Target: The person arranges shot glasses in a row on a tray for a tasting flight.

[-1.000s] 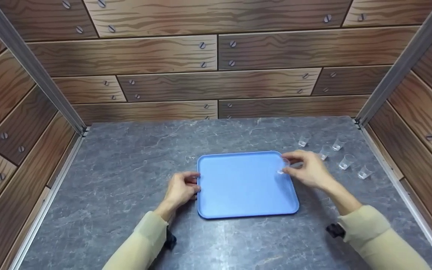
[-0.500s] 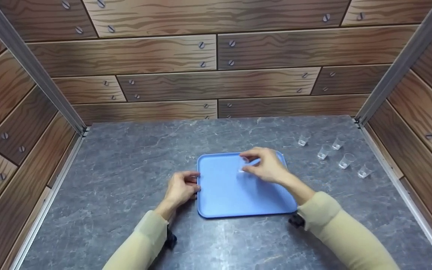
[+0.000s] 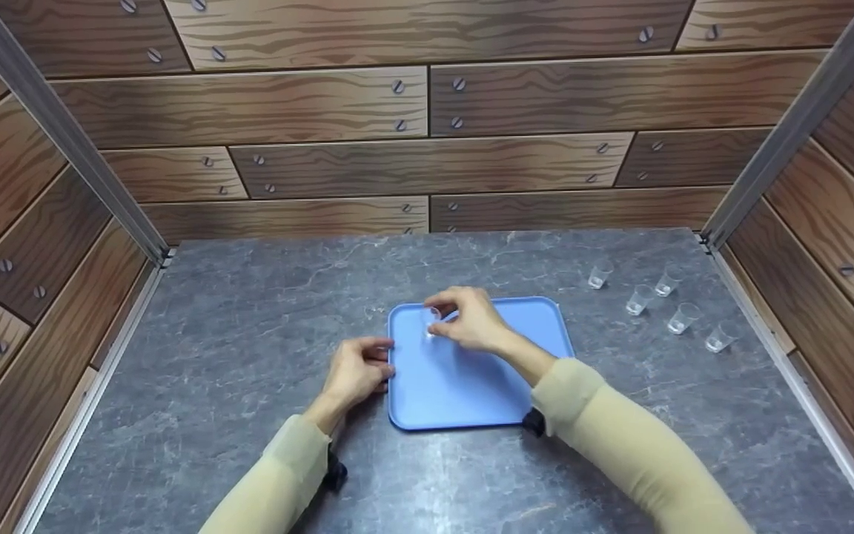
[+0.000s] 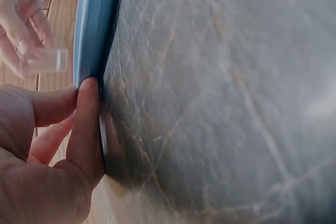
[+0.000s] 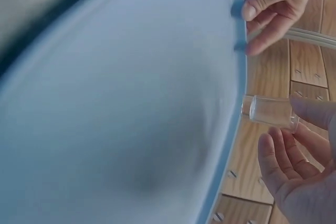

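My right hand (image 3: 469, 319) pinches a small clear shot glass (image 3: 431, 324) between thumb and fingers. The glass is upright, above the far left part of a light blue tray (image 3: 442, 393). In the right wrist view, the shot glass (image 5: 273, 112) appears just above the tray's rim (image 5: 239, 66), its top end at the fingertips. At the tray's left edge, my left hand (image 3: 355, 373) holds the rim. The left wrist view shows the left thumb and a finger (image 4: 88, 114) meeting at that blue edge (image 4: 97, 24).
Several more clear shot glasses, among them one (image 3: 683, 319) near the right side, stand on the grey marbled table (image 3: 249, 311). Wood-patterned walls (image 3: 338, 104) with metal corner posts (image 3: 790, 122) enclose the table at the back and sides.
My right hand has carried the shot glass leftward, from the tray's right edge to its far left part. My left hand has stayed at the tray's left rim.
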### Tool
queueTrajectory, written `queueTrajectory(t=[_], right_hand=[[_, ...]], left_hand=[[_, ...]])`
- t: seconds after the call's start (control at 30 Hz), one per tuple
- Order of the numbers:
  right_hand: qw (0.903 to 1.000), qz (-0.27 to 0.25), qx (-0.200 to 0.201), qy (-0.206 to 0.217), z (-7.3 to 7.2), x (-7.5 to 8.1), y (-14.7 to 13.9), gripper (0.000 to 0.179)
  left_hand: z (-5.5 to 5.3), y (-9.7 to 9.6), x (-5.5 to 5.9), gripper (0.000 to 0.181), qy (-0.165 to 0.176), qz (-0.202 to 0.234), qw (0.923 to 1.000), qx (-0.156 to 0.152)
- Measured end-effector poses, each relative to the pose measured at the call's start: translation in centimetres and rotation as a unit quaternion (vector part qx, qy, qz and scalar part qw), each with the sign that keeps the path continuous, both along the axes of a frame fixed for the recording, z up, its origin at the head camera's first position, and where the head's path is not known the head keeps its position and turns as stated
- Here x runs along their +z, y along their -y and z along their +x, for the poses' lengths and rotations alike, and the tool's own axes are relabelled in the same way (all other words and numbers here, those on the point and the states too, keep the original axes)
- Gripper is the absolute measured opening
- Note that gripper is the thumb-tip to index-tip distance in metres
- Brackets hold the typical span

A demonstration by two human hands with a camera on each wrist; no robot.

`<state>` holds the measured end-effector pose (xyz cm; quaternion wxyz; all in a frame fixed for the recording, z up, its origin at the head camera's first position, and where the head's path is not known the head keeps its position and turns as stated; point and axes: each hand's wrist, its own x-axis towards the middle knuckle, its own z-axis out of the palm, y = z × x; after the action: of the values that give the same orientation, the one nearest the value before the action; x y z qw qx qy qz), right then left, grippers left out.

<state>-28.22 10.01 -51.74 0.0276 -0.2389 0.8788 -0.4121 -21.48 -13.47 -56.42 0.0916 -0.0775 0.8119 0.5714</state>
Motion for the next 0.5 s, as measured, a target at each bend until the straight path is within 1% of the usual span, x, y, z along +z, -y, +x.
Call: queueTrajectory(t=[0.13,0.23,0.4,0.5], right_hand=[[0.9999,0.001,-0.008,0.014,-0.5,-0.6,1.8,0.042],[0.9996,0.002,-0.016,0.025,-0.6,-1.2,2.9,0.042],[0.9993,-0.003,-0.025,0.027,-0.6,-1.9,4.1,0.039],[0.9991,-0.007,-0.031,0.027,-0.6,-2.1,4.7,0.037]], left_hand=[[0.0,0.1,0.0,0.046,0.0,-0.001,1.0,0.002],[0.0,0.1,-0.1,0.046,-0.005,0.002,1.0,0.0],[0.0,0.2,-0.3,0.046,-0.017,0.004,0.9998,-0.002],[0.1,0.4,-0.3,0.047,-0.018,0.0,0.9998,-0.002]])
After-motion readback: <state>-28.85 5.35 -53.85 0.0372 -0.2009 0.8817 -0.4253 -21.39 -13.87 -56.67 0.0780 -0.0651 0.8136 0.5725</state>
